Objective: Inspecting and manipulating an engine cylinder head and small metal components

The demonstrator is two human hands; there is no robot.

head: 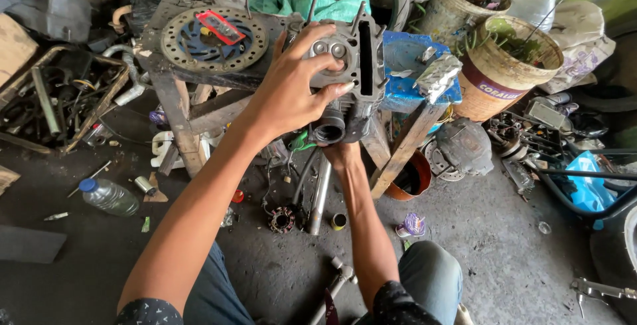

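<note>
Above oily floor: left hand [292,89] spread over grey engine cylinder head [352,66]; right hand [342,152] gripping beneath; red packet [221,26] on brake disc [212,39].

a rough wooden bench [174,96] carries a brake disc [213,39] at its left end; blue cloth [406,56] at its right end

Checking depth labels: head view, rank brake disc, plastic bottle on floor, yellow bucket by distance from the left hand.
1. Brake disc: on the bench, just left of the left hand.
2. Yellow bucket: right, past the blue board.
3. Plastic bottle: on the floor, lower left; roughly tied with the bucket.
</note>
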